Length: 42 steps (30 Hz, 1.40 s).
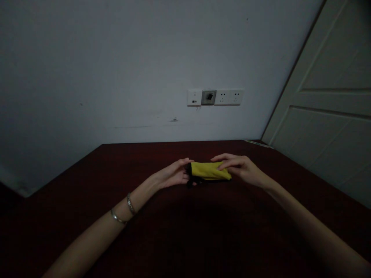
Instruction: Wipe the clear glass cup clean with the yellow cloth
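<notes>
A small yellow fabric piece (209, 171) with a black edge at its left end lies on the dark red table (179, 224), folded or rolled into a short bar. My left hand (175, 173) grips its left, black-edged end with fingers curled round it. My right hand (240, 168) holds the right end, fingers pressed on top of the fabric. Two thin metal bangles (123, 210) sit on my left wrist.
A white wall stands behind the table with a row of sockets and a switch (216, 97). A pale panelled door (330, 116) is at the right. A thin strip of something light lies at the table's far right corner (256, 143).
</notes>
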Motion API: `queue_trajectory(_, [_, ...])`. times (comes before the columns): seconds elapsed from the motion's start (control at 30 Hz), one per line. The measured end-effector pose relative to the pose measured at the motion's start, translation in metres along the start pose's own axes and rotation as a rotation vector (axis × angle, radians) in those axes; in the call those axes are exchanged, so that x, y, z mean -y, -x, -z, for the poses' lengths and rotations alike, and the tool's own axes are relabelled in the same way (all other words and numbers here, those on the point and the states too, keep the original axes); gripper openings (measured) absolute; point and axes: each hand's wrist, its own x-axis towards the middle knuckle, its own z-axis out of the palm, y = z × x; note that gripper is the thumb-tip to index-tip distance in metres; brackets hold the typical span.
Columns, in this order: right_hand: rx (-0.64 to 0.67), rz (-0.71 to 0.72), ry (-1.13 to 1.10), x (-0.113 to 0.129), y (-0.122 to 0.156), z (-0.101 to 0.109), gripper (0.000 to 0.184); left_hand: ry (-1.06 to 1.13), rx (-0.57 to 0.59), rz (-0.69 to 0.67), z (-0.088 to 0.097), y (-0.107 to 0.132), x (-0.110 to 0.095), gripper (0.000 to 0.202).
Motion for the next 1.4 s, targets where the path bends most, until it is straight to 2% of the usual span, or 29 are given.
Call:
queue_trajectory(0.1, [0.024,0.007,0.09,0.004,-0.002,0.0,0.022,-0.116,-0.001,0.014,-0.009,0.001,0.0,0.065])
queue_trajectory(0.2, [-0.084,-0.085,0.058,0.002,-0.004,0.002,0.022,-0.159,-0.014,-0.026,-0.017,0.001,-0.003,0.071])
queue_trajectory(0.3, [-0.223,-0.265,-0.244,-0.006,-0.004,0.001,0.046,-0.144,-0.12,-0.171,-0.02,-0.003,-0.006,0.068])
queue_trajectory(0.33, [-0.241,-0.312,-0.372,-0.009,-0.004,-0.001,0.049,-0.135,-0.154,-0.225,-0.02,-0.006,-0.006,0.067])
queue_trajectory(0.4, [-0.259,-0.371,-0.576,-0.014,-0.006,-0.007,0.043,-0.124,-0.208,-0.32,-0.02,-0.013,-0.005,0.066])
queue_trajectory(0.47, [-0.314,-0.401,-0.667,-0.018,-0.01,-0.019,0.033,-0.133,-0.254,-0.384,-0.022,-0.021,-0.001,0.068])
queue_trajectory(0.63, [-0.514,-0.393,-0.668,-0.025,-0.024,-0.053,0.035,-0.312,-0.406,-0.471,-0.026,-0.035,0.015,0.071])
queue_trajectory(0.7, [-0.594,-0.388,-0.653,-0.027,-0.027,-0.06,0.036,-0.394,-0.425,-0.489,-0.024,-0.04,0.021,0.073])
queue_trajectory(0.83, [-0.693,-0.359,-0.595,-0.029,-0.029,-0.052,0.038,-0.513,-0.371,-0.512,-0.008,-0.045,0.028,0.082])
queue_trajectory(0.9, [-0.699,-0.346,-0.544,-0.031,-0.03,-0.041,0.039,-0.63,-0.404,-0.528,0.002,-0.046,0.028,0.086])
queue_trajectory(1.0, [-0.648,-0.344,-0.421,-0.042,-0.034,-0.022,0.038,-0.739,-0.41,-0.468,0.019,-0.05,0.029,0.095])
queue_trajectory(1.1, [-0.584,-0.307,-0.229,-0.057,-0.039,-0.008,0.038,-0.746,-0.34,-0.327,0.033,-0.055,0.034,0.111])
queue_trajectory(1.17, [-0.51,-0.249,-0.065,-0.064,-0.04,-0.001,0.039,-0.75,-0.288,-0.283,0.04,-0.058,0.038,0.118])
queue_trajectory(1.23, [-0.381,-0.16,0.11,-0.065,-0.04,0.005,0.041,-0.753,-0.257,-0.279,0.045,-0.059,0.043,0.122])
queue_trajectory(1.4, [0.094,0.121,0.512,-0.049,-0.044,0.012,0.038,-0.756,-0.234,-0.296,0.051,-0.059,0.052,0.124])
